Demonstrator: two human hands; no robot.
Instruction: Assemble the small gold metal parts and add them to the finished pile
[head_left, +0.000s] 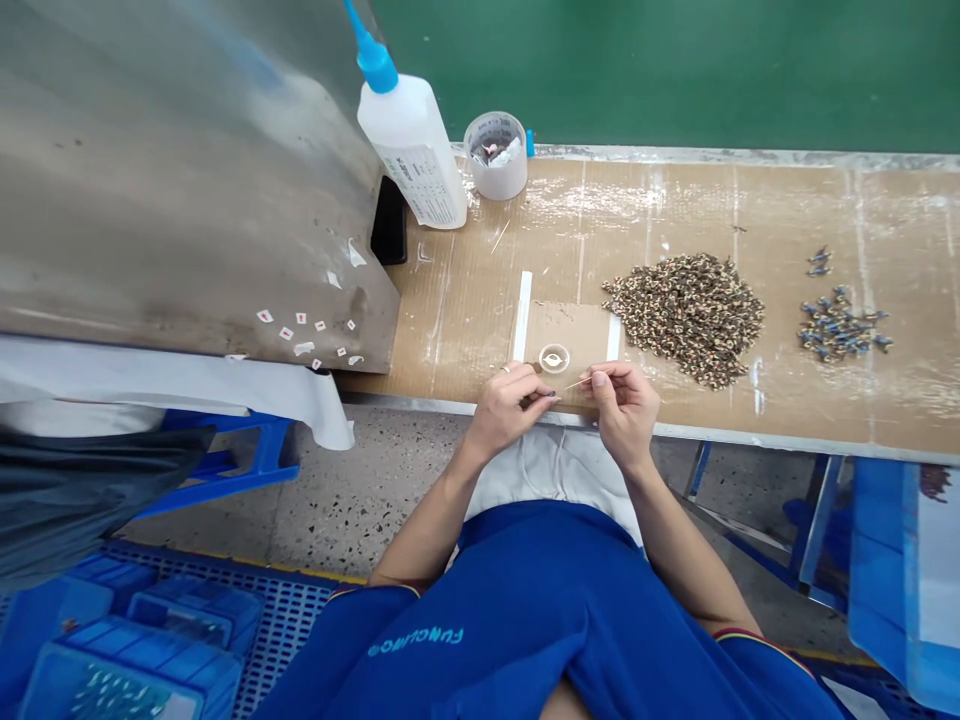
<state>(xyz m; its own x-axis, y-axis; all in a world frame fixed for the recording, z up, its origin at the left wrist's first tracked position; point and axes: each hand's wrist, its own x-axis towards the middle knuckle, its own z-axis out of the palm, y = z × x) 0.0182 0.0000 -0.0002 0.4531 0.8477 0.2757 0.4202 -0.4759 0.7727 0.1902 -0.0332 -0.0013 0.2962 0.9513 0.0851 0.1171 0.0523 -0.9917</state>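
Note:
My left hand [512, 405] is closed in a pinch near the bench's front edge, with a tiny dark piece at its fingertips, too small to name. Between thumb and fingers my right hand [626, 408] grips a thin wooden toothpick [579, 383], its tip pointing left at the left fingertips. Just beyond both hands lies a small round clear dish [554, 359] with a pale substance in it, on a cardboard piece [570, 325] that has white strips at its sides. Right of it spreads a large heap of small brown and cream pieces [690, 315].
A smaller group of bluish pieces [841, 325] lies farther right. At the back left stand a white bottle with a blue nozzle [412, 150] and a tape roll [497, 170] holding scraps. A dark phone [389, 222] lies beside the metal panel [225, 200]. Blue crates [135, 670] are at lower left.

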